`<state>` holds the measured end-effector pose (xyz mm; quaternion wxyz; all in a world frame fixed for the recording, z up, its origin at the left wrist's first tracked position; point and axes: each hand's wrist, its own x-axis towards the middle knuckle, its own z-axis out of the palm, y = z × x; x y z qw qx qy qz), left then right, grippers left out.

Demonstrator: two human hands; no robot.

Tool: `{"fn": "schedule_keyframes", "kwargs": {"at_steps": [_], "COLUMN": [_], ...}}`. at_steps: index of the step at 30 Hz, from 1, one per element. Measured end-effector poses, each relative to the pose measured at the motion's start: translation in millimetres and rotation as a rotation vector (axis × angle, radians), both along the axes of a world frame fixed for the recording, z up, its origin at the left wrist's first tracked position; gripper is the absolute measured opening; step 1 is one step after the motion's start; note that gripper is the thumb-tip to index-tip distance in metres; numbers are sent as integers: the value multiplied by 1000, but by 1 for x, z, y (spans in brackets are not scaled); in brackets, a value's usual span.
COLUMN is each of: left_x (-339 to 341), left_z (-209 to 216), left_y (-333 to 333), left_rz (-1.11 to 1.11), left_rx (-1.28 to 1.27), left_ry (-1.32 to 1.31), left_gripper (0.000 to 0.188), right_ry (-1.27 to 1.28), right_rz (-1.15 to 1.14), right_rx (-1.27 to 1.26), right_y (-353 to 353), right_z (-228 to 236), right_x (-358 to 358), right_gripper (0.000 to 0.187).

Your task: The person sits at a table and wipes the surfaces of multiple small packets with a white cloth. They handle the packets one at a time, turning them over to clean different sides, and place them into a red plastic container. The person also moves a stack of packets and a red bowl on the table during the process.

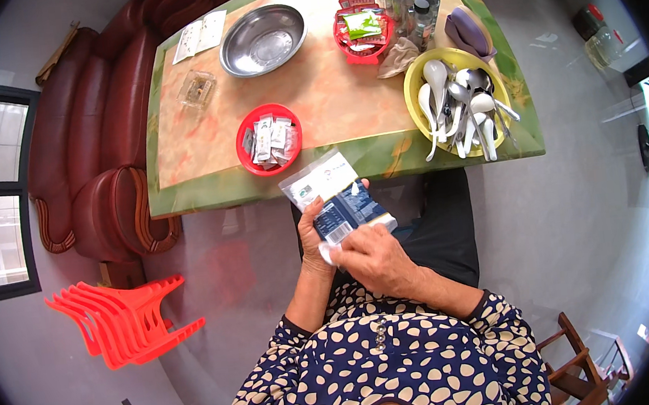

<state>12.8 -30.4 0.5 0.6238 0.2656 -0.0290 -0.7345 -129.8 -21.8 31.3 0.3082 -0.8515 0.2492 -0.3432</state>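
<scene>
Over my lap, just off the table's near edge, I hold a flat blue-and-white plastic packet (344, 205) with a clear far end. My left hand (311, 238) grips it along its left side, the thumb on top and fingertips showing at the right edge. My right hand (380, 261) is closed at the packet's near end, fingers bent and pressed together there. A small white piece (327, 254) sticks out between the two hands; I cannot make out what it is. Just beyond the packet, a red basket (242, 149) holds several small white sachets (266, 140).
On the green-edged table (224, 199) stand a metal basin (264, 42), a yellow bowl (412, 87) full of spoons, a red basket (358, 56) of packets, several dark-capped bottles (420, 20) and a clear box (196, 89). Left are a dark red sofa (113, 82) and red stacked plastic chairs (130, 320).
</scene>
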Motion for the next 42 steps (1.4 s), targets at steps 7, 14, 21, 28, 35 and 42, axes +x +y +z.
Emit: {"fn": "schedule_keyframes", "kwargs": {"at_steps": [7,14,21,28,35,42], "left_x": [14,11,15,14,10,7], "left_z": [-1,1,-9,-26,-24,-12], "left_y": [2,4,13,29,26,35], "left_rz": [163,198,118,-20,-36,-188], "left_rx": [40,52,125,78,105,103], "left_ry": [68,96,170,291,178,323], "left_gripper": [62,63,55,62,66,64], "right_ry": [-155,-48,-305,-399,-495,-363], "right_rz": [-139,-355,-135,54,110,-168], "right_rx": [15,-158,667,914,887,616], "right_y": [-7,-25,-52,-64,-50,-72], "right_z": [15,-11,7,-8,0,-4], "right_x": [-20,-32,-53,-52,-46,-30], "right_gripper": [28,30,20,15,14,15]}}
